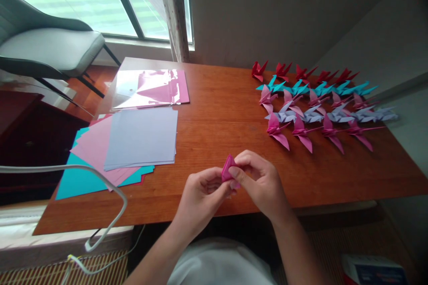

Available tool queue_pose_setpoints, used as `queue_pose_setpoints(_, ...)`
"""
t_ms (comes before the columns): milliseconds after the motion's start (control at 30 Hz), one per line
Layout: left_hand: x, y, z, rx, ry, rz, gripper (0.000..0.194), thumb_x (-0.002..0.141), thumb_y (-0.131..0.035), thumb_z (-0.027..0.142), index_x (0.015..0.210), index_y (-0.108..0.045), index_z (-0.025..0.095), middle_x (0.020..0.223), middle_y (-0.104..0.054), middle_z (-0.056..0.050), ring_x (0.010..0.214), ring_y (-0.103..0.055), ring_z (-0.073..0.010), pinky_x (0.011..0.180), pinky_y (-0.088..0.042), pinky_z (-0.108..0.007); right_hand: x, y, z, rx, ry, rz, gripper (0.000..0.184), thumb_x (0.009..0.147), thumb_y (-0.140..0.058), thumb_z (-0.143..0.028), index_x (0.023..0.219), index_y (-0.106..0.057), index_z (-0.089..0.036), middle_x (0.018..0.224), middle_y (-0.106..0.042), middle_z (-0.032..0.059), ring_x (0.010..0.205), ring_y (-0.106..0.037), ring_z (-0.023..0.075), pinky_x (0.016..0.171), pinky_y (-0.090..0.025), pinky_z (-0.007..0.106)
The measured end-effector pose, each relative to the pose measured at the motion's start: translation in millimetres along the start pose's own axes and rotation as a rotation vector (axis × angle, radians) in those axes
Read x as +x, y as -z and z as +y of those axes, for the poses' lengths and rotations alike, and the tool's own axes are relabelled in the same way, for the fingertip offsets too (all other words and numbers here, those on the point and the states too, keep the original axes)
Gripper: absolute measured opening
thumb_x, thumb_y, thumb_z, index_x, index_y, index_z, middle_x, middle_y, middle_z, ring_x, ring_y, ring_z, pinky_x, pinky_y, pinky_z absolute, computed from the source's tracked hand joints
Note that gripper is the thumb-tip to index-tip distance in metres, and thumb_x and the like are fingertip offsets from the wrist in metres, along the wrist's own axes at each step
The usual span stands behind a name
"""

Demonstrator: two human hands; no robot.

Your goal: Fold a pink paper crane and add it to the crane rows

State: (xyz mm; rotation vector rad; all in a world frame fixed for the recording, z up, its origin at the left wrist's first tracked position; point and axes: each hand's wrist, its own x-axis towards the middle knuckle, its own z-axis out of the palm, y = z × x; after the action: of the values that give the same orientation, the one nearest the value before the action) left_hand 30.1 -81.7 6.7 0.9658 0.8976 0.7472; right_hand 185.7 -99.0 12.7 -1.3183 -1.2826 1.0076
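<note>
A small folded piece of magenta paper [228,168] is held up between my two hands, above the front edge of the wooden table [214,133]. My left hand [204,191] pinches its lower left side with thumb and fingers. From the right, my right hand [259,179] grips it with the thumb pressed on its face. Part of the paper is hidden behind the fingers. To the right stand rows of folded paper cranes: red [302,72], turquoise [297,87], light pink [267,98], pale lavender [310,114] and magenta [302,132].
Fanned sheets of lavender paper [142,136], pink paper [95,142] and turquoise paper [80,182] lie at the left. Behind them is a shiny clear packet [150,89] of paper. A white cable [123,202] loops over the front left corner. A chair [50,49] stands by the window.
</note>
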Motion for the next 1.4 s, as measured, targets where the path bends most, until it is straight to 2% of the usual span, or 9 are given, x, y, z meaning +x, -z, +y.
queue_pose_setpoints(133,-1.0,2.9,1.6,0.111,-0.004,-0.04,0.023,0.085,-0.075,0.037,0.081,-0.075,0.014,0.072,-0.073,-0.006,0.066,-0.067,-0.0163,0.062,-0.054,-0.024,-1.8,1.1,1.4,-0.021,0.034,0.061,0.016,0.089,-0.072,-0.028,0.075,-0.068,-0.021,0.073,-0.06,-0.0006,0.068,-0.056,0.0143,0.062,-0.043,0.028)
queue_pose_setpoints(233,-2.4,4.2,4.5,0.133,-0.012,-0.048,0.025,0.087,-0.072,0.038,0.078,-0.075,0.014,0.068,-0.072,-0.005,0.062,-0.065,-0.0152,0.058,-0.052,-0.022,-3.2,-1.3,0.0,0.01,-0.008,0.056,0.014,0.089,-0.073,-0.031,0.079,-0.068,-0.022,0.074,-0.06,-0.0011,0.068,-0.055,0.0137,0.062,-0.043,0.027)
queue_pose_setpoints(367,-3.0,2.0,6.1,0.075,-0.032,0.004,0.027,0.089,-0.071,0.039,0.077,-0.074,0.015,0.067,-0.071,-0.004,0.061,-0.064,-0.0136,0.055,-0.048,-0.02,-6.6,-8.9,-1.8,0.044,-0.078,0.061,0.02,0.094,-0.066,-0.037,0.082,-0.066,-0.021,0.077,-0.062,0.0002,0.07,-0.057,0.0143,0.065,-0.045,0.028)
queue_pose_setpoints(567,-3.6,0.6,10.0,0.121,-0.106,0.098,0.025,0.087,-0.074,0.041,0.083,-0.073,0.016,0.072,-0.069,-0.002,0.066,-0.061,-0.0131,0.059,-0.047,-0.02,-9.4,-11.4,-2.4,-0.056,-0.045,0.1,0.026,0.096,-0.062,-0.037,0.076,-0.065,-0.02,0.07,-0.06,-0.0003,0.065,-0.055,0.0134,0.06,-0.043,0.025)
queue_pose_setpoints(733,-3.0,2.1,12.3,-0.026,-0.104,0.132,0.023,0.084,-0.078,0.036,0.077,-0.07,0.016,0.069,-0.066,0.001,0.063,-0.057,-0.0098,0.057,-0.044,-0.017,-11.3,-12.8,-4.9,-0.001,-0.096,0.076,0.027,0.095,-0.062,-0.041,0.078,-0.065,-0.02,0.062,-0.059,-0.0028,0.053,-0.051,0.0108,0.05,-0.039,0.023)
queue_pose_setpoints(1033,-4.3,-4.6,-1.0,-0.262,-0.131,0.076,0.021,0.089,-0.073,0.03,0.076,-0.064,0.017,0.07,-0.065,0.002,0.063,-0.058,-0.0085,0.062,-0.045,-0.017,-17.2,-26.5,-2.1,0.194,-0.12,0.177,0.028,0.092,-0.067,-0.043,0.076,-0.065,-0.019,0.06,-0.057,-0.0036,0.051,-0.048,0.0089,0.047,-0.039,0.02)
queue_pose_setpoints(1167,-2.7,0.6,2.1,0.043,-0.212,0.149,0.016,0.091,-0.07,0.029,0.08,-0.066,0.018,0.072,-0.067,0.0,0.067,-0.06,-0.0117,0.064,-0.047,-0.02,-10.8,-21.8,5.4,0.126,-0.127,0.121,0.026,0.094,-0.065,-0.041,0.079,-0.067,-0.02,0.062,-0.059,-0.0025,0.054,-0.053,0.0107,0.05,-0.042,0.022)
queue_pose_setpoints(1300,-0.6,6.2,0.8,0.501,-0.44,0.269,0.003,0.091,-0.066,0.019,0.091,-0.069,0.018,0.079,-0.067,-0.001,0.07,-0.059,-0.0129,0.067,-0.046,-0.022,-3.8,-16.2,6.7,-0.2,0.038,0.169,0.016,0.095,-0.064,-0.036,0.097,-0.073,-0.022,0.087,-0.065,0.0036,0.079,-0.061,0.0168,0.069,-0.05,0.028)
queue_pose_setpoints(1400,0.2,5.2,-2.0,0.661,-0.601,0.323,0.008,0.09,-0.064,0.012,0.094,-0.067,0.019,0.082,-0.068,-0.001,0.071,-0.059,-0.012,0.066,-0.045,-0.021,-3.8,-17.0,3.1,-0.286,0.097,0.204,0.016,0.095,-0.064,-0.033,0.105,-0.072,-0.024,0.086,-0.063,0.0024,0.077,-0.06,0.0162,0.068,-0.048,0.028)
